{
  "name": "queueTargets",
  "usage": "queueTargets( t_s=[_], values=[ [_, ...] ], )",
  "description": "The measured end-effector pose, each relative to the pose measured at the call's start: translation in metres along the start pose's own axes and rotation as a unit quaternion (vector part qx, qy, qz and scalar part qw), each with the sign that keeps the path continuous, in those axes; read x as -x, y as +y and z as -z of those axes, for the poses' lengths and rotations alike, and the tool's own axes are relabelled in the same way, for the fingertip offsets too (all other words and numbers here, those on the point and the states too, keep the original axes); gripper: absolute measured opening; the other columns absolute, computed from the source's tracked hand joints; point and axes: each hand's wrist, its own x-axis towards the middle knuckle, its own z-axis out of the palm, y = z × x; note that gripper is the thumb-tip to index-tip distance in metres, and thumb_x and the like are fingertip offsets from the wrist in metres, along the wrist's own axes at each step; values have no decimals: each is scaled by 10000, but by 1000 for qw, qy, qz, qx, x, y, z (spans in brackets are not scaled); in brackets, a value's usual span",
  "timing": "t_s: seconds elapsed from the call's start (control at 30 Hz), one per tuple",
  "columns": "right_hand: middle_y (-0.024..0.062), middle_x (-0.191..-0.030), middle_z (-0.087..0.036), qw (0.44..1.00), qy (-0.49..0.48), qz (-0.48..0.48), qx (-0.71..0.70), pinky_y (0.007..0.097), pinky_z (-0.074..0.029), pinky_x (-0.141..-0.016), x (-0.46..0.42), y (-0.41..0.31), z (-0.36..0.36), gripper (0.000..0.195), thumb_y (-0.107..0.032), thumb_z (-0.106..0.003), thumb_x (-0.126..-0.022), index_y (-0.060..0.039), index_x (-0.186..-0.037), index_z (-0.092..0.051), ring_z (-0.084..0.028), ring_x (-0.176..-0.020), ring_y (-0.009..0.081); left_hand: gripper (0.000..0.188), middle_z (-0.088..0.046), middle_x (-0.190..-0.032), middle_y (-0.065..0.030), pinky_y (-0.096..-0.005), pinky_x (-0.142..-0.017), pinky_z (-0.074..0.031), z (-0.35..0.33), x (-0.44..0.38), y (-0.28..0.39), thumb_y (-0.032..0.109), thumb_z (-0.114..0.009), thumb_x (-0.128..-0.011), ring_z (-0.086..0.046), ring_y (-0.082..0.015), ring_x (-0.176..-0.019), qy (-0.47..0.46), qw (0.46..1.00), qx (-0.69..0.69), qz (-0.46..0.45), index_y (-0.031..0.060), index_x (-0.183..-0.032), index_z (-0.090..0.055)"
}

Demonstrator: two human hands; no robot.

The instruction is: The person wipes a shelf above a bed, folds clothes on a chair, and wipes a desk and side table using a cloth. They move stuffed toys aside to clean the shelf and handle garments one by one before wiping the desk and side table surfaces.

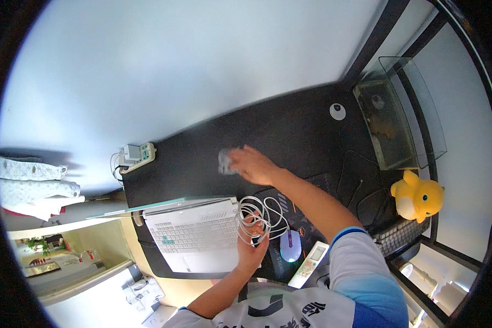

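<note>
My left hand [252, 246] grips a loose coil of white cable [266, 203] over the right edge of an open white laptop [197, 242]. A loop of the cable reaches a lit white mouse [290, 248]; whether it joins the mouse I cannot tell. Farther out over the black desk, my right hand [252, 164] has its fingers on a small translucent item [225, 162], blurred by motion. What that item is cannot be made out. Beneath the mouse lies a dark patterned mouse pad [279, 264].
A white remote control [309, 264] lies beside the mouse. Along the right stand a keyboard [404, 235], a yellow plush toy [424, 199] and a glass tank [387, 123]. A round white device [337, 111] sits near the wall. At left is a power strip [145, 156] with a charger plugged in.
</note>
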Motion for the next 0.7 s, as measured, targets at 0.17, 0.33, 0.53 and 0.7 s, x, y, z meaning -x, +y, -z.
queueTargets(
  t_s=[0.17,0.33,0.53,0.7],
  values=[
    [98,-1258,-534,992,-123,18,-31,466,-327,-1055,78,5,47,313,-51,-620,-733,-119,-1037,-656,-460,-1203,292,244,-483,-1278,-187,-351,-905,-428,10,1,6,-52,-654,-715,-544,-263,-1080,3,995,86,58,59,-882,-514],
    [144,-1082,-591,877,212,-344,260,425,-446,-877,128,101,98,296,-32,-524,-786,-67,-1064,-619,-546,-1010,320,235,-483,-1267,-196,-349,-918,-411,0,-10,13,-41,-641,-728,-528,-267,-1099,-18,998,57,-4,52,-911,-527],
    [159,-1217,-537,991,67,-113,23,417,-366,-1022,87,-13,7,352,-148,-572,-807,-63,-1148,-584,-466,-1180,307,203,-472,-1270,-187,-398,-950,-375,-13,-25,7,-27,-632,-716,-487,-298,-1132,-8,999,34,-13,42,-872,-522],
    [199,-1187,-525,959,73,-271,47,450,-376,-993,49,51,51,294,-180,-484,-893,-22,-1127,-564,-489,-1116,344,290,-441,-1281,-200,-430,-978,-347,-23,-42,13,-13,-641,-712,-456,-336,-1166,-42,998,-27,-33,54,-962,-510]
  ],
)
